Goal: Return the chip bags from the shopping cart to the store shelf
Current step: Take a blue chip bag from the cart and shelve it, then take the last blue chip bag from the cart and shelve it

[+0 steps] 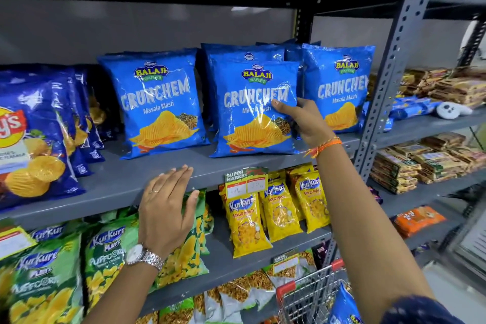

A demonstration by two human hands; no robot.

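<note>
A blue Balaji Crunchem chip bag (252, 110) stands upright on the grey shelf (126, 179), in front of another of the same kind. My right hand (305, 121) grips its right edge, thumb across the front. Two more Crunchem bags stand beside it, one to the left (155, 102) and one to the right (339, 87). My left hand (168, 208) rests flat and empty against the shelf's front edge, fingers spread. At the bottom right is the shopping cart (310, 294) with red corners, and a blue chip bag (342, 308) shows inside it.
Dark blue Lay's bags (34, 137) fill the shelf's left end. Below sit green Kurkure Puffcorn bags (44, 276) and yellow Kurkure bags (278, 208), with a price tag (246, 181) on the shelf edge. A perforated metal upright (386, 81) divides off shelves of biscuit packs (420, 163).
</note>
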